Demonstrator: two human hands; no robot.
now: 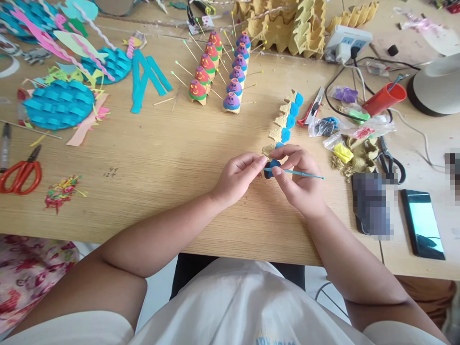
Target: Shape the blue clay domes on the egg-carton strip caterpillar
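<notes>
My left hand (240, 175) pinches the near end of an egg-carton strip (276, 134), which runs away from me across the table. Its bumps carry bright blue clay (293, 109) on the right side. At the near end sits a piece of darker blue and black clay (269, 171), partly covered by my fingers. With thumb and fingers, my right hand (302, 179) grips a thin blue modelling tool (305, 173). The tool's left tip meets the dark clay. Part of the strip is hidden behind my right fingers.
Two rows of painted carton figures (235, 86) with pins stand ahead. Blue woven paper fish (59, 105), orange scissors (23, 170) and a toothpick pile (63, 191) lie left. A utility knife (312, 108), clay bags (343, 152), a red cup (386, 98) and a phone (423, 224) are right.
</notes>
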